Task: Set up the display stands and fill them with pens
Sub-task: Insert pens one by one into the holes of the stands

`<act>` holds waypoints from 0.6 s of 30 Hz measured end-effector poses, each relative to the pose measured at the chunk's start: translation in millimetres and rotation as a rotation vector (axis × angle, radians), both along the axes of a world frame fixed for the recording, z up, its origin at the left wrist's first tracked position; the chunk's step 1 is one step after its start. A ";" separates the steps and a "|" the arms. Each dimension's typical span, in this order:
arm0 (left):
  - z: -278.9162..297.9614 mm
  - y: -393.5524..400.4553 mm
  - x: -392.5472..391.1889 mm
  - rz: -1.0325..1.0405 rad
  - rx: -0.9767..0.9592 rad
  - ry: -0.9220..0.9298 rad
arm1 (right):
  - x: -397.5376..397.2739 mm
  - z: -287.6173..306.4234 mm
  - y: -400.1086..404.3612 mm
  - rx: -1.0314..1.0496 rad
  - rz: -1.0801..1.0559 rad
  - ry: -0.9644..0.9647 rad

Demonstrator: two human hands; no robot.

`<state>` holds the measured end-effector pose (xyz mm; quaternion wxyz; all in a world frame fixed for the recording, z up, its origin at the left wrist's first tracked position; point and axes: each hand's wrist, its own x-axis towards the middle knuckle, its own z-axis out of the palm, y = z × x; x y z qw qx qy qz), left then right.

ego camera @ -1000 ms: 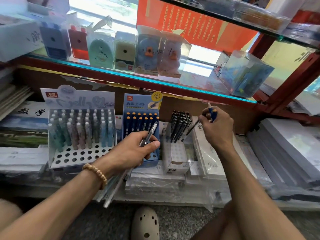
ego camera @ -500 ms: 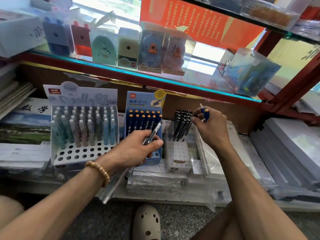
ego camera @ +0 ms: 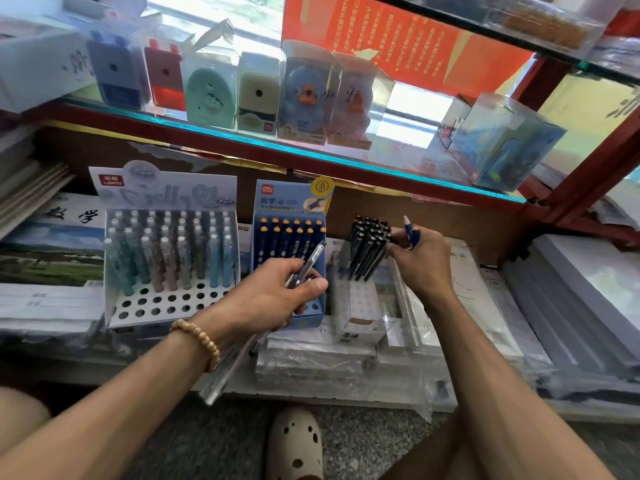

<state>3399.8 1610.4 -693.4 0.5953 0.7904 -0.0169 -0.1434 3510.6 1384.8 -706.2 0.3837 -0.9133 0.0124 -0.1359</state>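
Your right hand (ego camera: 420, 261), gripping a blue-barrelled pen (ego camera: 411, 233), has dropped against the black pens in the small white stand (ego camera: 358, 306), ready for slotting, while your left hand (ego camera: 273, 299) pinches a clear pen (ego camera: 306, 265).

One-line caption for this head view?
Left hand holds a clear pen; right hand grips a blue pen beside the black-pen stand.

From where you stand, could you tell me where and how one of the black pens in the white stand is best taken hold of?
Pinch a black pen near its cap end, coming from above. The pens stand tilted and packed in the white stand, lower barrels crowded, only the tops free. An outer pen on the right, by the right hand, is probably easiest.
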 end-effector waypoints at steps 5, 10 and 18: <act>2.2 -0.7 -0.7 0.005 -0.018 0.008 | -5.7 -5.6 5.4 -0.091 -0.014 -0.062; 1.0 -1.1 -4.3 0.000 0.025 -0.019 | -9.3 -7.8 10.3 -0.051 -0.086 -0.114; 1.2 1.1 -6.3 0.035 0.314 -0.211 | -53.7 33.5 64.9 0.203 0.448 0.178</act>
